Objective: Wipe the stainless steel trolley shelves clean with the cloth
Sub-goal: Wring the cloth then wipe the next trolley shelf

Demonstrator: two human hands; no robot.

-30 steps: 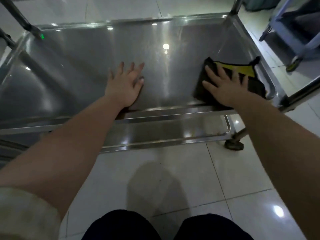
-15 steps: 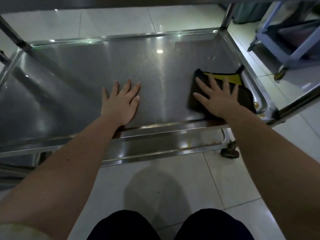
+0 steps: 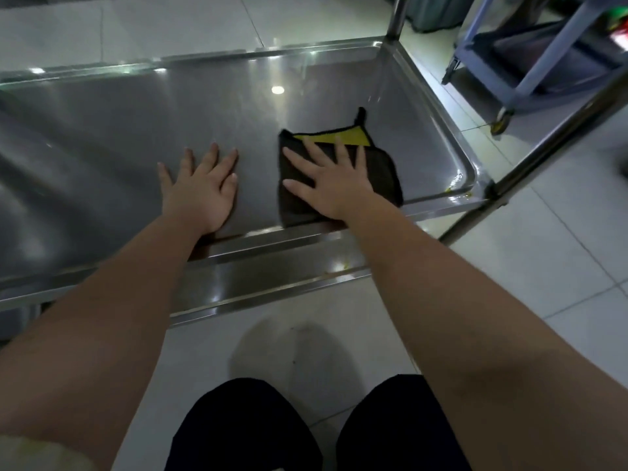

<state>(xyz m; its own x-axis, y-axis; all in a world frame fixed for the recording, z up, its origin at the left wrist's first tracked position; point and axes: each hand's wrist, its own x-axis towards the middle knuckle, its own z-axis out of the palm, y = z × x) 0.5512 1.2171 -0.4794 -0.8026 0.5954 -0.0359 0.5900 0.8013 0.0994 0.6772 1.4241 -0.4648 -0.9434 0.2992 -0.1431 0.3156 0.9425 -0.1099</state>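
Observation:
A stainless steel trolley shelf (image 3: pixel 136 124) with a raised rim spans the upper part of the view. A folded dark cloth (image 3: pixel 384 175) with a yellow underside showing at its far edge lies on the shelf right of centre. My right hand (image 3: pixel 329 181) presses flat on the cloth with fingers spread. My left hand (image 3: pixel 200 188) rests flat on the bare steel just left of the cloth, fingers apart, holding nothing.
A lower trolley shelf (image 3: pixel 265 277) shows below the near rim. Upright steel posts (image 3: pixel 396 15) stand at the shelf's right corners. A blue-grey cart (image 3: pixel 530 62) on wheels stands at the far right on the tiled floor (image 3: pixel 543 266). Small yellow specks (image 3: pixel 452 188) lie in the near right corner.
My right hand has slid the cloth leftward, away from the shelf's right rim and closer to my left hand. The left hand stays flat in about the same place.

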